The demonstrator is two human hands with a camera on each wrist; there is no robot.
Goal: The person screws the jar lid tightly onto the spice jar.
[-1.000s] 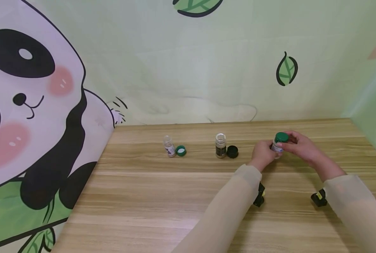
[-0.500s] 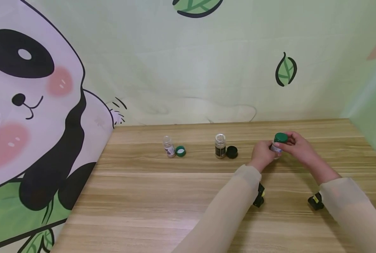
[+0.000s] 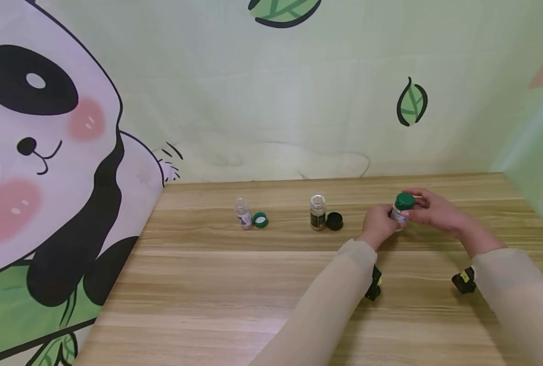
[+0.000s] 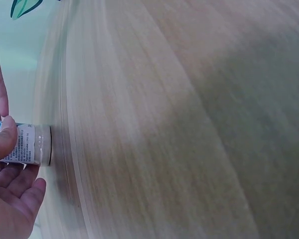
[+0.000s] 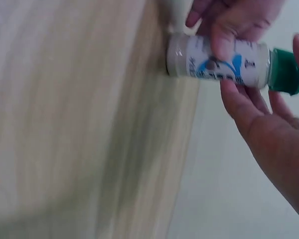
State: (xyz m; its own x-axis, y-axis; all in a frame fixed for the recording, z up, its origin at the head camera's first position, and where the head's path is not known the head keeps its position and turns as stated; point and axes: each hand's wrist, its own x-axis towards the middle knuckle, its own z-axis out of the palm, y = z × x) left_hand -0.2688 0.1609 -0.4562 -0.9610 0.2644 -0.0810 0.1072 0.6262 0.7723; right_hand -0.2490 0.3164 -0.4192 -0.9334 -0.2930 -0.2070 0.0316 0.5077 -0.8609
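In the head view the left hand [image 3: 380,223] is clamping a jar [image 3: 398,212], likely light, stiff and slick, at the table's [image 3: 225,284] far right; left wrist: it is pinching the label [image 4: 27,143], seemingly the surest hold; right wrist: the right hand [image 5: 279,135] is surrounding the green cap [image 5: 286,72], grip unclear.

The table [image 3: 198,284] has a pale wood-grain top with streaks running from side to side; toward its far edge an uncapped clear jar [image 3: 244,215] with a white label stands upright just beside a green cap [image 3: 260,220] showing its white inside, and further right an uncapped black-labelled jar [image 3: 317,215] stands beside a black cap [image 3: 334,221]
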